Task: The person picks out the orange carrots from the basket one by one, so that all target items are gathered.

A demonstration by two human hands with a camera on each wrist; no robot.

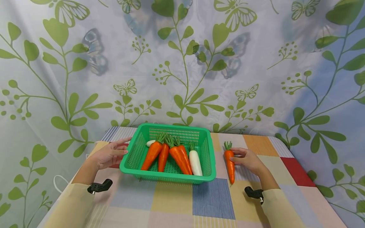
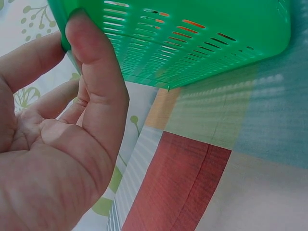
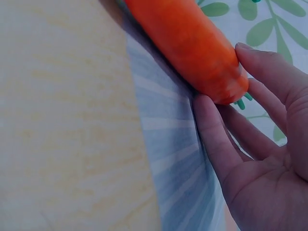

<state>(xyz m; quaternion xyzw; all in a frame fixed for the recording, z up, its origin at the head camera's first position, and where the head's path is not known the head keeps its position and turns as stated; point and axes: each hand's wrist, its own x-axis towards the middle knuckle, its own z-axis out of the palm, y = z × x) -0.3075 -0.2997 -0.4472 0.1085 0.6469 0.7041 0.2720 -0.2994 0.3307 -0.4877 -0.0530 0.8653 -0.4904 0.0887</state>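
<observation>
A green plastic basket (image 1: 171, 177) stands on the table with several orange carrots (image 1: 153, 155) in it. Also inside are a white radish (image 1: 195, 162) at the right and a pale rounded end (image 1: 150, 143), mostly hidden behind a carrot. My left hand (image 1: 109, 155) is at the basket's left side; the left wrist view has its thumb and fingers (image 2: 96, 72) pinching the rim. To the basket's right, a single carrot (image 1: 229, 164) lies on the cloth, its leafy top pointing away from me. My right hand (image 1: 248, 160) pinches this carrot (image 3: 192, 48) near the leafy end between thumb and fingers.
A patchwork tablecloth (image 1: 171, 202) covers the table. Close behind it hangs a pale curtain (image 1: 182, 79) printed with leaves and butterflies. A white cable (image 1: 58, 183) loops beside the table's left edge.
</observation>
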